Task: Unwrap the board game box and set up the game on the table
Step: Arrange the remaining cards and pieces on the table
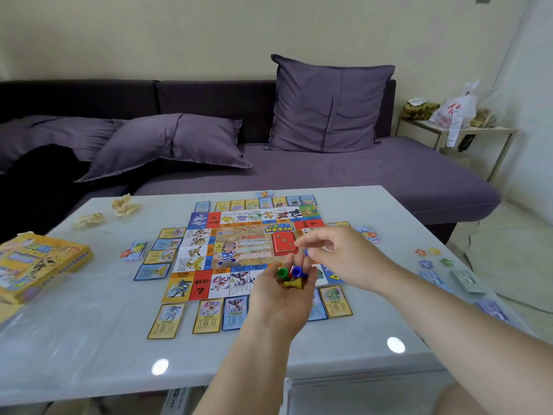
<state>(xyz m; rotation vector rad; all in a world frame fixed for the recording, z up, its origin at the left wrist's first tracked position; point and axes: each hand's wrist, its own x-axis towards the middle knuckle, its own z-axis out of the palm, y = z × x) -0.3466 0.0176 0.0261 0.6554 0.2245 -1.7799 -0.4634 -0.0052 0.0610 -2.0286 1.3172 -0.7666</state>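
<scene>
The game board (239, 250) lies flat in the middle of the white table (89, 339), ringed by property cards (166, 320). My left hand (284, 298) is held palm up over the board's near edge and cups several coloured pawns (291, 274): green, blue, yellow and a red one. My right hand (338, 256) hovers just above and to the right of them, blurred, with a small blue piece at its fingertips. The yellow game box (36, 265) sits at the table's left edge.
Crumpled wrapping scraps (125, 205) lie at the far left of the table. Star tokens (434, 257) and stacks of paper money (466, 281) are on the right side. A purple sofa (359, 172) with cushions stands behind the table, and a side table (454, 130) at the right.
</scene>
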